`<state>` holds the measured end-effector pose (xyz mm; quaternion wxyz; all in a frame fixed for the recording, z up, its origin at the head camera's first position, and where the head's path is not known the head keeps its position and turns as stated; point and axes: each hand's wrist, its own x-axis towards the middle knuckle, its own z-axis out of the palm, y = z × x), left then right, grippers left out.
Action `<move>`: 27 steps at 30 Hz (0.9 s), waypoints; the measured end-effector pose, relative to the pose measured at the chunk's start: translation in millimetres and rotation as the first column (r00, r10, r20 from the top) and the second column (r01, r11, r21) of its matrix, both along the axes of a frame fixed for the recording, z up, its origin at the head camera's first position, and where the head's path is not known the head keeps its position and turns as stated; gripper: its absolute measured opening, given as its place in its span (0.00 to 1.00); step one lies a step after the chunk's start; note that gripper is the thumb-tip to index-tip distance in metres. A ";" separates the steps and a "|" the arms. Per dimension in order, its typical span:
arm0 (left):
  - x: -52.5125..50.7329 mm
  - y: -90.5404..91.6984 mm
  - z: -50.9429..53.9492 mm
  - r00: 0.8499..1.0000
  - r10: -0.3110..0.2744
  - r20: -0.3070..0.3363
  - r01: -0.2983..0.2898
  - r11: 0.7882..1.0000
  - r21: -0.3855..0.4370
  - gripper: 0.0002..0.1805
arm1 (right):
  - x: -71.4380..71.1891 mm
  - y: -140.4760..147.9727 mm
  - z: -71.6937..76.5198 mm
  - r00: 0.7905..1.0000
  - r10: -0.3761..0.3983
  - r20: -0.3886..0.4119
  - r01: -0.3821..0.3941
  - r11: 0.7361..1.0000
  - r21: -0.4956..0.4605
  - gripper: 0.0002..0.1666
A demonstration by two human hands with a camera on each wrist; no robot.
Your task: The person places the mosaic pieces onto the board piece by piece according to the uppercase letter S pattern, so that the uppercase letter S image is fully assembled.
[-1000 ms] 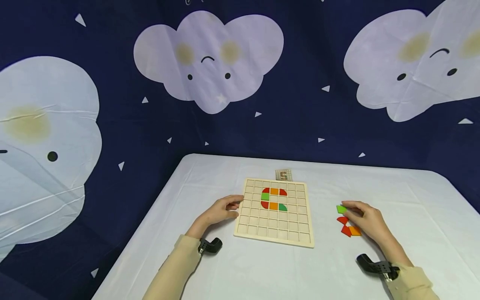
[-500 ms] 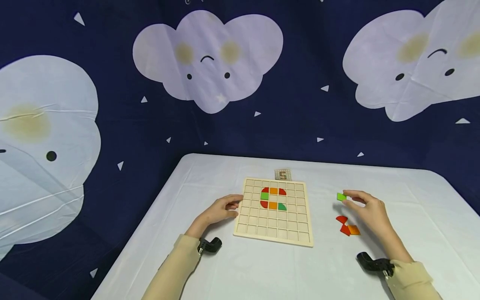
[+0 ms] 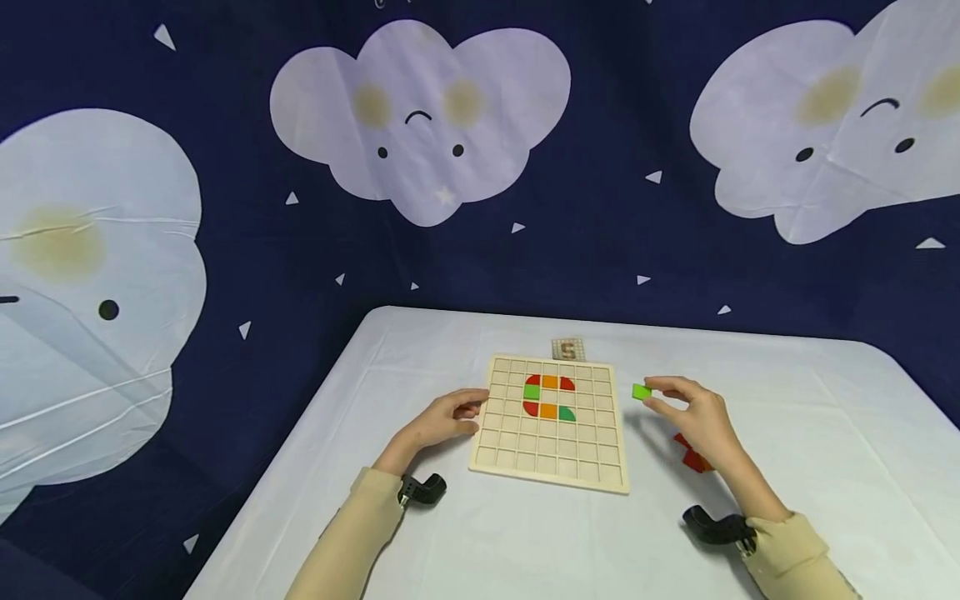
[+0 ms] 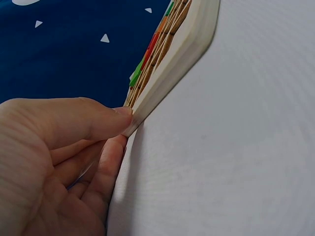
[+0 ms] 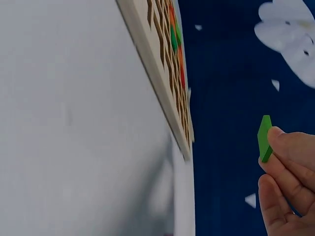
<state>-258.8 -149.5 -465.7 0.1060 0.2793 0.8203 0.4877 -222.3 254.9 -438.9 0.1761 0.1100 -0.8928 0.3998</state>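
Head view. Lettering: one small card (image 3: 567, 349) just beyond the far edge of a gridded wooden board (image 3: 523, 457), printed with a single figure, S or 5, too small to tell which. Surface: white-covered desk (image 3: 840, 417). Room: dark blue fabric backdrop (image 3: 600, 258) behind the desk, patterned with small white triangles and large pale clouds (image 3: 420, 75), set upside down. Right hand (image 3: 693, 414): fingers pinching one light green piece (image 3: 639, 392), raised above the desk, near the board's right edge. Left hand (image 3: 437, 421): fingers relaxed and slightly bent, touching the board's left edge. In the board's cells: coloured pieces (image 3: 549, 412) in red, orange and two greens. On the desk: loose red and orange pieces (image 3: 694, 461), partly hidden by the right hand. At the wrists: black devices (image 3: 424, 490), beige sleeves (image 3: 348, 529).
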 end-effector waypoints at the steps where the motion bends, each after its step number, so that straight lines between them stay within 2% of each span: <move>1: 3.1 1.2 4.8 1.000 -0.004 -0.001 0.004 1.000 0.002 0.30 | -0.4 -3.8 0.0 1.000 0.009 -0.009 -0.009 1.000 -0.005 0.20; 6: 16.2 5.5 29.6 1.000 -0.020 0.013 0.020 1.000 0.013 0.29 | -4.8 -21.3 0.8 0.998 0.051 -0.032 -0.051 0.999 -0.007 0.18; 13: 16.5 4.4 29.1 0.999 -0.028 0.021 0.028 0.999 0.018 0.29 | -6.0 -48.3 -2.6 0.994 0.109 -0.005 -0.109 0.993 -0.033 0.19; 19: 16.1 4.4 29.3 0.999 -0.031 0.026 0.031 0.999 0.016 0.29 | -3.6 -70.2 -6.7 0.982 0.186 0.043 -0.183 0.981 -0.070 0.19; 27: 16.3 4.2 29.7 0.999 -0.032 0.033 0.031 0.999 0.019 0.29 | -2.7 -85.7 -15.9 0.970 0.243 0.010 -0.242 0.968 -0.068 0.17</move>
